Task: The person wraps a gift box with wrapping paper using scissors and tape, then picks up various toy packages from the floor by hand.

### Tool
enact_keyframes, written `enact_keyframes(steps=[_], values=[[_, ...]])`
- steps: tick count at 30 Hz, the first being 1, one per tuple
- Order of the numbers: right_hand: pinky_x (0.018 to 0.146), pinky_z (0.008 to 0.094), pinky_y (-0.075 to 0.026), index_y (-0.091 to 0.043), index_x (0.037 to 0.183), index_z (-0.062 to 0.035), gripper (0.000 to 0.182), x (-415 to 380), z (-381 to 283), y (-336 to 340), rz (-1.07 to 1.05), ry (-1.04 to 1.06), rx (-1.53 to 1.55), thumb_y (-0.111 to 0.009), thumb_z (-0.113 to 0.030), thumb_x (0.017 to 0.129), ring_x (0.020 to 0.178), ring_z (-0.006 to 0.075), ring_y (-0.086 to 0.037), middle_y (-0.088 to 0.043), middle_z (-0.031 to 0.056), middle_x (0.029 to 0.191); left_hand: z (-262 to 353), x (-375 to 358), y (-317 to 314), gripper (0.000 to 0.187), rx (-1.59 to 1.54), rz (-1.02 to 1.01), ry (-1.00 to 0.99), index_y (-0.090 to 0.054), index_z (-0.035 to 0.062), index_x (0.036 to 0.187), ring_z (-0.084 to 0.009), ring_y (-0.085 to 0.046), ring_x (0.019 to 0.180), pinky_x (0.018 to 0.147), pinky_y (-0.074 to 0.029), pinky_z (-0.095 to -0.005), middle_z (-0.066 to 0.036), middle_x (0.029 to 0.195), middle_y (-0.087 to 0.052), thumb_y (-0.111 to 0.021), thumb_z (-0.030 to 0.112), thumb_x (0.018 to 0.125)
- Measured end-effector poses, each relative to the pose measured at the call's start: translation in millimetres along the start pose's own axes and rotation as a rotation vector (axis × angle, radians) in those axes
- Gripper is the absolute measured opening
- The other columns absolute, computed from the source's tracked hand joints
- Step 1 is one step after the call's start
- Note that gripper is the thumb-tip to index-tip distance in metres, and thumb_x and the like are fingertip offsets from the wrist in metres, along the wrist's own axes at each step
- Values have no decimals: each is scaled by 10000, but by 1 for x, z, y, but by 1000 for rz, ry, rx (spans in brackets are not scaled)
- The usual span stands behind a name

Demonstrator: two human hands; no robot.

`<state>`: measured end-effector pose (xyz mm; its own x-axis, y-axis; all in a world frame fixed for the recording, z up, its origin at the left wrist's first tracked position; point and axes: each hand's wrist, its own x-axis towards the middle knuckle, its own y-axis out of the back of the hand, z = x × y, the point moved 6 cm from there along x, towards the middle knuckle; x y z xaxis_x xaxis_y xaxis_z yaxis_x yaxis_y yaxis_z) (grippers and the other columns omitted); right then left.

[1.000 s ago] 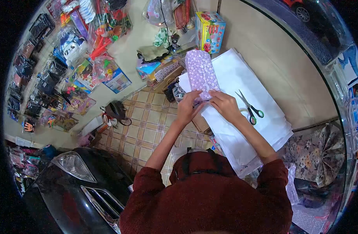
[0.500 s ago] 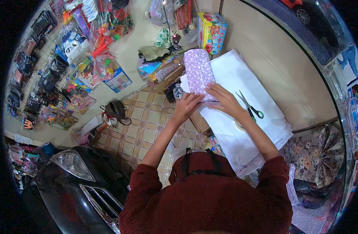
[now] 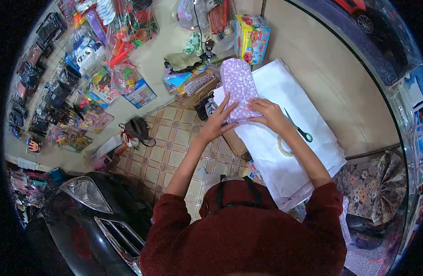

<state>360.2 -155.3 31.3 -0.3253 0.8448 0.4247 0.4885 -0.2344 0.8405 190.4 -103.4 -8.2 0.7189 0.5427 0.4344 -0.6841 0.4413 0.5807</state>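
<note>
Centrally, oblong parcel in lilac flowered wrapping (image 3: 239, 85): lying along the left edge of large white paper sheets (image 3: 308, 112)
Left hand (image 3: 216, 123): open, fingers spread against its near left side
Right hand (image 3: 272, 116): fingers bent on its near right side; cannot tell whether gripping
Metal scissors with black-and-green handles (image 3: 300, 131): right of both hands

Single head-worn view, wide fisheye, forward and down over left hand (image 3: 216, 123), right hand (image 3: 271, 113)

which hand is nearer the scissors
Right: the right hand rests on the flowered bundle's near end, just left of the scissors; the left hand is farther off, at the bundle's left side.
</note>
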Motion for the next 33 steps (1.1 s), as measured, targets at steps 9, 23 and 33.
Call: enact_keyframes(steps=[9,23,33], values=[[882,367,-489,-662,1046,-67,393,1,1,1,16,14,40,-723,-298,733,1050,277,-596,-625,120,1135,6,3,2,834,20,-145,-17,-266,171,1449,-356,-212,1382,1058,-345,-407,-132,1548,5,-663,-22,742],[898,366,-482,-668,1050,-71,386,-1,2,0,29,-20,53,-727,-280,731,1089,269,-583,-621,121,1147,-12,-42,-6,555,108,408,40,-460,38,1297,-373,-457,1213,987,-366,-426,-191,1354,-433,-642,-8,775],[919,366,-472,-664,1052,-58,381,-2,1,0,36,-36,96,-737,-233,722,1128,269,-562,-617,121,1162,1,-56,-17,192,231,554,156,-666,70,953,-202,-614,822,781,-392,-335,-58,896,-674,-707,93,767]])
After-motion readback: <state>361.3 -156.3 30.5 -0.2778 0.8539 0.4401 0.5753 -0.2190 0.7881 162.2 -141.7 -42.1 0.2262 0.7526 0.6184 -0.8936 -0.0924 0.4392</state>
